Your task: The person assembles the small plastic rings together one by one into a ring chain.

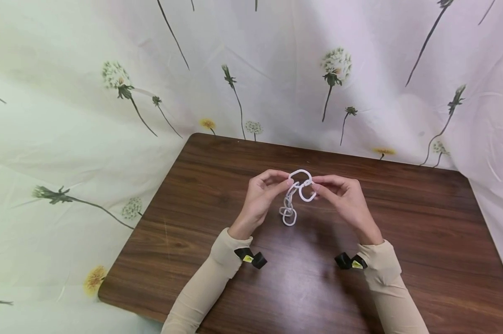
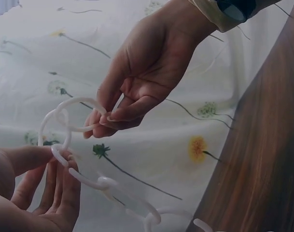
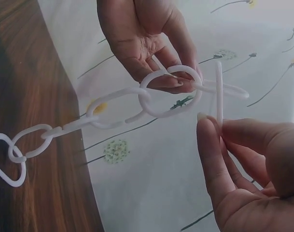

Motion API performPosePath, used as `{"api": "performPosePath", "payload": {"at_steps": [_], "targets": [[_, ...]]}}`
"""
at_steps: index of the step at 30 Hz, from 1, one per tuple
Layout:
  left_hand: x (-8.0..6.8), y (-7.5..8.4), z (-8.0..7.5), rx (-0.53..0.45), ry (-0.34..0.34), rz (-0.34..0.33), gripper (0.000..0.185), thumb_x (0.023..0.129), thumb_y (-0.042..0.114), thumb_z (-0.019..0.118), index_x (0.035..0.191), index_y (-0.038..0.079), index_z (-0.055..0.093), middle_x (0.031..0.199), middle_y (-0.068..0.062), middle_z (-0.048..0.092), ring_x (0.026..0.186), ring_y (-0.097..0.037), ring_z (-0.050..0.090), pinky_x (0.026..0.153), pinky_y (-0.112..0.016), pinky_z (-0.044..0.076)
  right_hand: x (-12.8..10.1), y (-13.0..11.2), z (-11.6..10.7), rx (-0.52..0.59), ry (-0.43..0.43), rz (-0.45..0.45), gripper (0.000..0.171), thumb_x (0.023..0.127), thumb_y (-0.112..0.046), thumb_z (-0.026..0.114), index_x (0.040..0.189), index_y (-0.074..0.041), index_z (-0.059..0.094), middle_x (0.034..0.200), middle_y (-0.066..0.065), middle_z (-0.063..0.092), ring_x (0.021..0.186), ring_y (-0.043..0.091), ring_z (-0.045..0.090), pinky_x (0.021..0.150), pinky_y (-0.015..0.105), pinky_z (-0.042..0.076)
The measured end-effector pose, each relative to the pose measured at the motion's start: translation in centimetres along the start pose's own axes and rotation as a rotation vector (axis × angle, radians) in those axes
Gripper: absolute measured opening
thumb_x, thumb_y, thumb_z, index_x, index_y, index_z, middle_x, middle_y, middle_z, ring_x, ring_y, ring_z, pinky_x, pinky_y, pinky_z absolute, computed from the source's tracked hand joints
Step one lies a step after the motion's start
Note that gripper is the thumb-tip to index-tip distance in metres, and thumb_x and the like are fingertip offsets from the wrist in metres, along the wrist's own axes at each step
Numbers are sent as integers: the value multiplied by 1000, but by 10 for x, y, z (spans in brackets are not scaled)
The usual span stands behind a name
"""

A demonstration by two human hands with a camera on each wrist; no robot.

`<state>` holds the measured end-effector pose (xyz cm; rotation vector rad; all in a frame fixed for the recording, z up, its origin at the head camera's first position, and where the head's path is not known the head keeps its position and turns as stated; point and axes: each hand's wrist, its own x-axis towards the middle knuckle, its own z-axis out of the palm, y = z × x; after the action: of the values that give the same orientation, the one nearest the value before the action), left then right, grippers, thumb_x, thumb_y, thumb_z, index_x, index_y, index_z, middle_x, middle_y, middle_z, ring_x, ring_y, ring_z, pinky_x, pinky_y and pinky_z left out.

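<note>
A white plastic chain (image 1: 289, 202) of several oval links hangs over the table from between the two hands. My left hand (image 1: 260, 197) pinches it near its upper end with thumb and forefinger. My right hand (image 1: 346, 198) pinches the edge of the end link (image 1: 307, 200) between thumb and fingertips. In the left wrist view this end link (image 2: 74, 129) loops through the neighbouring link (image 2: 41, 126) between the hands. Past the left fingers, the other links (image 3: 119, 92) trail away in the right wrist view, ending in a lowest link (image 3: 24, 177).
Below the hands is a dark brown wooden table (image 1: 184, 222) with rounded corners. White cloth (image 1: 276, 69) printed with dandelions hangs behind the table and along its left side. Each wrist wears a black strap (image 1: 245, 254) over a beige sleeve (image 1: 205, 287).
</note>
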<state>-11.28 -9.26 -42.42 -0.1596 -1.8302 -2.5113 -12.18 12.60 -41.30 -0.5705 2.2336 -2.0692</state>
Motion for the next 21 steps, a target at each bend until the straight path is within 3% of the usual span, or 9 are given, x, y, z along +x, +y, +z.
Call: {"api": "performPosePath", "payload": {"at_steps": [6, 14, 21], "targets": [[-2, 2, 0, 20, -12, 11, 21, 84, 2, 74, 104, -2, 69, 90, 2, 73, 84, -9, 68, 80, -21, 57, 2, -1, 4, 80, -1, 34, 30, 89, -8, 71, 114, 7, 66, 99, -3, 75, 76, 7, 72, 71, 29, 62], [-3, 3, -3, 22, 10, -8, 17, 84, 3, 74, 100, 3, 69, 89, 2, 73, 82, -8, 68, 82, -26, 58, 6, -6, 5, 124, 23, 6, 30, 89, -5, 71, 115, 8, 64, 94, 1, 74, 76, 12, 73, 71, 30, 63], [-2, 2, -4, 2, 16, -7, 18, 84, 2, 74, 101, 2, 69, 89, 2, 72, 81, -8, 67, 79, -22, 57, 10, -17, 3, 177, 50, -29, 28, 88, 0, 70, 113, 11, 63, 92, 6, 73, 72, 11, 73, 70, 28, 62]]}}
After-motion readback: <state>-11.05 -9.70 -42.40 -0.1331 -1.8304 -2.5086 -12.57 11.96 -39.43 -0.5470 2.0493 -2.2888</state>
